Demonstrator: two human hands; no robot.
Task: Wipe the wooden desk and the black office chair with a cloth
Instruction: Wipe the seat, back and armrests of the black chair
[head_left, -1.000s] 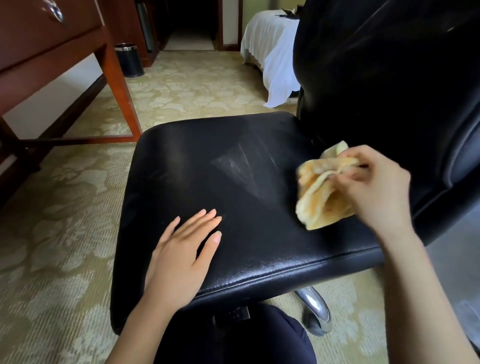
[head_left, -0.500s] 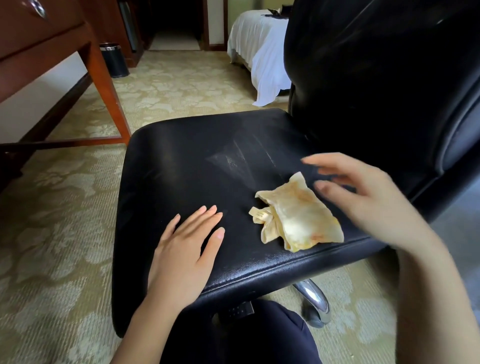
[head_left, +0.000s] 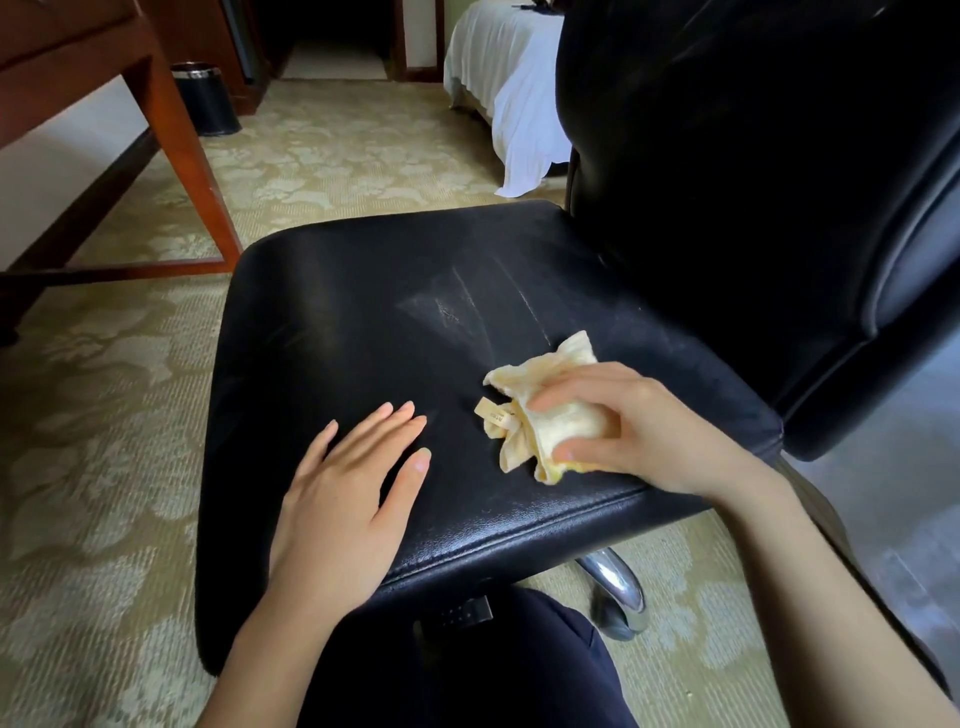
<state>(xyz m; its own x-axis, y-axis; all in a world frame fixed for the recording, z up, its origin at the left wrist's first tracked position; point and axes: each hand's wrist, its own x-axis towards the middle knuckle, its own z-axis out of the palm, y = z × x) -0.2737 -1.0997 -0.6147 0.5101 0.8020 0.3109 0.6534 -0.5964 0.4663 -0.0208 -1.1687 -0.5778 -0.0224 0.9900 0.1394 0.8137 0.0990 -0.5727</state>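
Observation:
The black office chair (head_left: 363, 322) fills the middle of the view, its seat facing me and its tall backrest rising at the right. A crumpled yellow cloth (head_left: 545, 395) lies on the seat near the front right edge. My right hand (head_left: 639, 431) grips the cloth, fingers over its top and thumb curled under its near side. My left hand (head_left: 348, 499) rests flat on the front left of the seat, fingers straight and spread. The wooden desk (head_left: 78, 67) stands at the upper left, only its leg, rail and lower edge showing.
A patterned beige carpet (head_left: 93, 467) covers the floor. A black waste bin (head_left: 205, 98) sits beyond the desk leg. A bed with white sheets (head_left: 514, 88) stands behind the chair. The chair's chrome base leg (head_left: 615, 577) sticks out below the seat. My dark-clothed knee (head_left: 467, 670) is under the front edge.
The cloth was in my right hand a second ago, then lay loose on the seat with the hand open above it. Now my right hand has come down and grips it. My left hand stayed put.

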